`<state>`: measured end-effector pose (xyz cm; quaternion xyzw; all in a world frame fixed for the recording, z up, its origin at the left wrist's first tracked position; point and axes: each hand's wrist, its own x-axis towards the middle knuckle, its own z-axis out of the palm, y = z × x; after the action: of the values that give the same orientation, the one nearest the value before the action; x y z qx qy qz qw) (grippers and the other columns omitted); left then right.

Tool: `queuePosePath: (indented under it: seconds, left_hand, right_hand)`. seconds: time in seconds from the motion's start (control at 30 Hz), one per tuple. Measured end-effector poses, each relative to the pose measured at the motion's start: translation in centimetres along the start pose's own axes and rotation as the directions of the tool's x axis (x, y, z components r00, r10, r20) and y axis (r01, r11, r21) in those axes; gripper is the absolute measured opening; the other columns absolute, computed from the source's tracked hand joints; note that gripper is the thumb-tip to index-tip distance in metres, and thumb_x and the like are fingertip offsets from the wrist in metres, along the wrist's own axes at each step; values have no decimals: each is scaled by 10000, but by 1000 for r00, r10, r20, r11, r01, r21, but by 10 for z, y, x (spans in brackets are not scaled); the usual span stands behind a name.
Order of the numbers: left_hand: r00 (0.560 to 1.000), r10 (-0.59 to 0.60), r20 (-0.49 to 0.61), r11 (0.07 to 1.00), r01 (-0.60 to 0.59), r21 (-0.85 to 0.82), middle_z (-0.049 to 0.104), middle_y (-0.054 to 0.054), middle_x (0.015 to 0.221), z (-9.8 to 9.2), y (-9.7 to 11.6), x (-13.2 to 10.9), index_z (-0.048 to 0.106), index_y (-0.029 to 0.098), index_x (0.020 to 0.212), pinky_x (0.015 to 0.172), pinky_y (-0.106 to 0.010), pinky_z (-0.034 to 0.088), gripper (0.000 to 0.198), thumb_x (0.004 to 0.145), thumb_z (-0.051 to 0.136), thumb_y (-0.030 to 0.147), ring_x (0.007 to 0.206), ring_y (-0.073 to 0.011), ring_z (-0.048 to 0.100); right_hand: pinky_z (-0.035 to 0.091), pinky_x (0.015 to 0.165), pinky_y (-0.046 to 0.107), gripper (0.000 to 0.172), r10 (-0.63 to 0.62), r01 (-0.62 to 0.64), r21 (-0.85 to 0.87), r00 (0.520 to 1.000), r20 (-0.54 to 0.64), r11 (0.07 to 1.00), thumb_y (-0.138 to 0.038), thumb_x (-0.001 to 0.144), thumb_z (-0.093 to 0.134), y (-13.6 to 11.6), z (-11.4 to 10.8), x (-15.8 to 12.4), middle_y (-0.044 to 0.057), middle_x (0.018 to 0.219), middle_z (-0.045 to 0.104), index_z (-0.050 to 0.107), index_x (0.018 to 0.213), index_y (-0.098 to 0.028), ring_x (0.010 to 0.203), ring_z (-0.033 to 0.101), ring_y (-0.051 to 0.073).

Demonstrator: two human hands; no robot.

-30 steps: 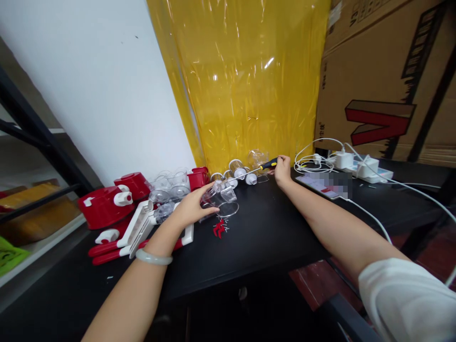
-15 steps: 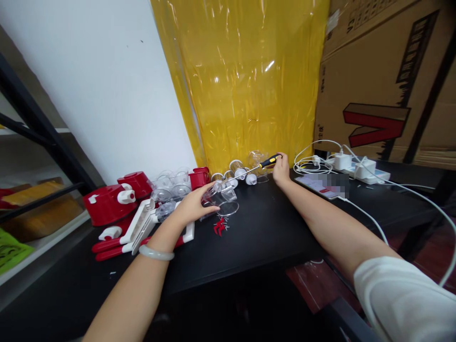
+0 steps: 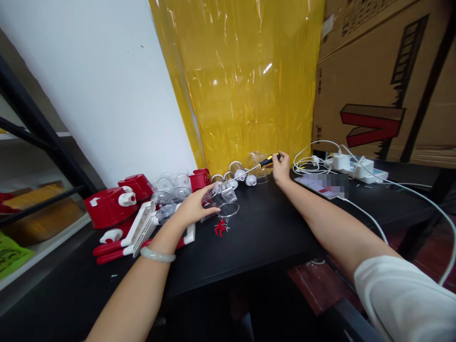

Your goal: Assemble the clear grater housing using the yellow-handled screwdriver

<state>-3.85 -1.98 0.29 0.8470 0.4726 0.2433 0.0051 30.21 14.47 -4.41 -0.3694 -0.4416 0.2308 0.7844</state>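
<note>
The right hand point(image 3: 281, 170) has lifted the screwdriver point(image 3: 268, 160) slightly at the far side of the table point(image 3: 270, 228), fingers closed round its handle. The left hand point(image 3: 194, 205), hardly moved, grasps a clear plastic cup point(image 3: 223, 197) mid-table. It would be best to keep that cup pinned flat and the handle gripped firmly.
</note>
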Motion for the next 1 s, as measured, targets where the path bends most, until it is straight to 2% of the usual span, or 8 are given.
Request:
queuePosePath:
  seconds: [0.17, 0.3, 0.4, 0.5, 0.67, 0.83, 0.93, 1.0]
  left_hand:
    - [1000, 4, 2, 1000, -4, -15, 560, -110, 1507, 0, 1, -1, 447, 265, 1509, 1121, -485, 441, 855, 771, 791, 524, 1343, -331, 570]
    - [1000, 13, -6, 1000, -13, -23, 565, -103, 1504, 0, 2, -1, 458, 263, 1502, 1121, -473, 444, 844, 770, 791, 521, 1338, -328, 576]
    - [1000, 18, -9, 1000, -18, -22, 568, -103, 1500, 0, 2, -1, 460, 265, 1500, 1121, -474, 444, 842, 771, 789, 525, 1336, -328, 578]
    - [1000, 20, -15, 1000, -20, -23, 572, -101, 1497, 1, 1, -1, 456, 271, 1505, 1119, -479, 445, 845, 772, 790, 526, 1332, -326, 582]
    - [1000, 18, -11, 1000, -18, -17, 562, -107, 1506, 1, -1, -1, 441, 259, 1517, 1121, -472, 445, 872, 770, 791, 540, 1341, -327, 573]
    - [1000, 12, -15, 1000, -12, -16, 570, -99, 1499, 1, 0, -1, 449, 272, 1510, 1118, -482, 446, 854, 772, 789, 533, 1332, -332, 580]
    - [1000, 9, -13, 1000, -9, -14, 580, -102, 1488, 1, 0, -1, 448, 270, 1509, 1111, -480, 451, 849, 774, 790, 521, 1326, -331, 585]
    - [1000, 14, -16, 1000, -15, -17, 579, -101, 1489, 2, 0, -1, 450, 271, 1507, 1112, -480, 450, 845, 774, 788, 522, 1329, -331, 582]
  right_hand:
    - [516, 556, 241, 533, -16, 15, -53, 1000, -20, 998, -628, 862, 553, -8, -3, -3, 63, 1041, 648, 506, 1165, -192, 655, 661, 126]
    - [531, 535, 268, 530, -34, 32, -89, 999, -21, 996, -656, 910, 409, -11, -8, -1, 89, 1083, 621, 545, 1137, -197, 733, 689, 162]
    - [551, 546, 286, 529, -24, 22, -65, 999, -35, 998, -647, 881, 441, -10, -8, 1, 101, 1111, 601, 548, 1144, -200, 813, 690, 186]
    - [548, 546, 280, 543, 2, -3, -26, 999, -44, 1000, -652, 845, 479, -8, -6, 4, 85, 1073, 601, 537, 1148, -206, 812, 678, 181]
    - [485, 499, 244, 592, 62, -61, 20, 995, -73, 998, -663, 825, 521, -11, -2, 8, 54, 959, 618, 508, 1202, -207, 667, 650, 149]
    - [438, 463, 225, 587, 56, -57, -17, 997, -59, 998, -747, 818, 519, -16, -4, 5, -9, 772, 576, 562, 1041, -206, 494, 549, 99]
    - [491, 514, 253, 591, 2, -3, -66, 1000, -23, 998, -749, 857, 455, -15, -7, 2, 2, 776, 578, 592, 1027, -200, 549, 579, 121]
    - [548, 587, 284, 537, -30, 29, -52, 999, -16, 998, -678, 905, 416, -13, -7, 2, 32, 862, 599, 606, 1063, -201, 662, 623, 143]
